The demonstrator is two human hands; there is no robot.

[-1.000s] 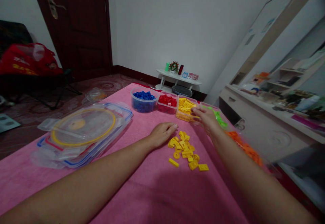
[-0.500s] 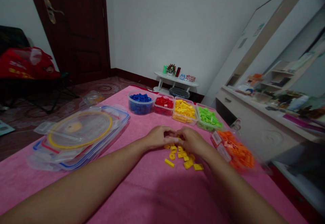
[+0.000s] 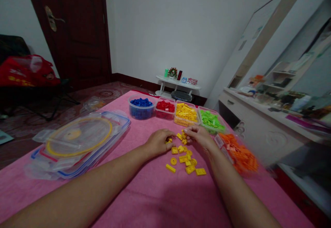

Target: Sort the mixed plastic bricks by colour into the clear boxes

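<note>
My left hand lies on the pink cloth with its fingers curled round some small yellow toy bricks. To its right, my right hand pinches a few yellow bricks between thumb and fingers. Between and in front of the hands lie several loose yellow pieces: flat plates, a round ring-shaped piece and a narrow bar. Just behind my hands stands a clear tub of yellow bricks.
Along the far edge are tubs of blue bricks, red bricks and green bricks. Orange bricks in clear packaging lie at the right. Stacked clear lids cover the left side of the pink-covered table.
My hands were close together over the yellow pile. They have parted, the right moving rightward with yellow bricks in its fingers, and more of the loose pieces show between them.
</note>
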